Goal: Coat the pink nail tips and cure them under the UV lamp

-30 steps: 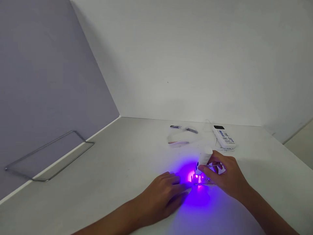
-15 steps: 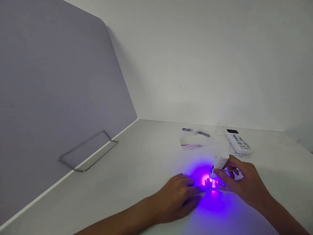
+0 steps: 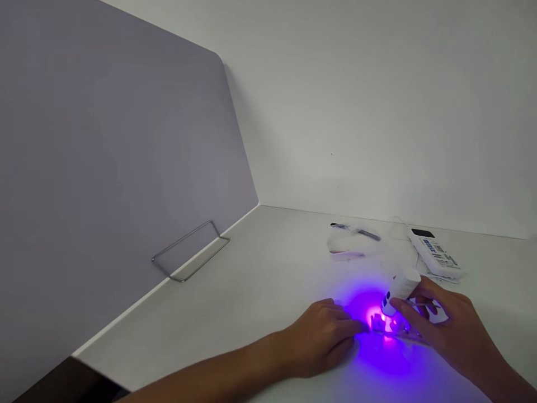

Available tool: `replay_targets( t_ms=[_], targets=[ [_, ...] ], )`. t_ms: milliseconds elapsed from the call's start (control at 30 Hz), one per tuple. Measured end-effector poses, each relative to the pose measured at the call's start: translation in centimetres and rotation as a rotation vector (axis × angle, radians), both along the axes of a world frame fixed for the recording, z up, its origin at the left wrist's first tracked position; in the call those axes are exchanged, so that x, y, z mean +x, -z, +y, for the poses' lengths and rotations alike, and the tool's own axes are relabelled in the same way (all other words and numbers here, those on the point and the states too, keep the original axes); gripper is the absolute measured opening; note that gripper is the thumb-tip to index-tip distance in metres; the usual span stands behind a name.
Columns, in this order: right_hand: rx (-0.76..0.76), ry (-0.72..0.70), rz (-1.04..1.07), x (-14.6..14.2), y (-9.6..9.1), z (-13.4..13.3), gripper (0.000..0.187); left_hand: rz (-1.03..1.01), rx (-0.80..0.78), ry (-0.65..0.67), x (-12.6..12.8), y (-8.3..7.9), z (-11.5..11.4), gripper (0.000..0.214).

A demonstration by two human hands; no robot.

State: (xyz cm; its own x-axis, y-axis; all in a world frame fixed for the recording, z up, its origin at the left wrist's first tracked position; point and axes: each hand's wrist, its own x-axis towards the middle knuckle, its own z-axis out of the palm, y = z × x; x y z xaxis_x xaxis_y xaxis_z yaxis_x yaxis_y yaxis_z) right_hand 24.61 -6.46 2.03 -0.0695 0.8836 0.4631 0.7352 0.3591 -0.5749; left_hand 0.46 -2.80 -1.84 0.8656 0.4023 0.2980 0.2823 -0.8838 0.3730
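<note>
My right hand (image 3: 457, 322) is closed round a small white handheld UV lamp (image 3: 405, 285), tilted with its lit end down. A thin light stick-like thing (image 3: 425, 304) also shows among its fingers; its kind is unclear. Just under the lamp, a small piece (image 3: 378, 323) lies on the table in purple glare that hides its shape. My left hand (image 3: 321, 338) rests on the table, fingers curled, its index fingertip at the left end of that piece. What the fingertips grip, if anything, is hidden in the glow.
Behind the hands, a white device with a dark screen and printed label (image 3: 436, 254) lies near the wall. Thin flat strips in clear wrapping (image 3: 356, 232) lie left of it. A metal wire frame (image 3: 188, 252) stands against the grey partition (image 3: 126, 140) at left.
The view has turned left, so everything sits further right, and a dark table edge shows at lower left. The lamp stays over the small piece, and both hands keep about the same pose.
</note>
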Motion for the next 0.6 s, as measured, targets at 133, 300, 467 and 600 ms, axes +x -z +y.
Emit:
replay_targets(
  t_ms=[133,300,467,600],
  targets=[
    [0.002,0.016,-0.011,0.07,0.19,-0.04,0.046,-0.002,0.01,-0.031,-0.07,0.04,0.08,0.033],
    [-0.014,0.032,-0.017,-0.07,0.1,-0.17,0.047,-0.058,0.01,-0.081,-0.16,0.46,0.04,0.035],
    [0.004,0.037,-0.018,-0.08,-0.01,-0.14,0.046,-0.116,-0.001,-0.078,-0.04,0.46,0.02,0.036],
    [-0.018,0.037,0.0,0.07,0.05,-0.06,0.045,-0.144,-0.019,-0.072,0.13,0.31,0.04,0.036]
  ],
)
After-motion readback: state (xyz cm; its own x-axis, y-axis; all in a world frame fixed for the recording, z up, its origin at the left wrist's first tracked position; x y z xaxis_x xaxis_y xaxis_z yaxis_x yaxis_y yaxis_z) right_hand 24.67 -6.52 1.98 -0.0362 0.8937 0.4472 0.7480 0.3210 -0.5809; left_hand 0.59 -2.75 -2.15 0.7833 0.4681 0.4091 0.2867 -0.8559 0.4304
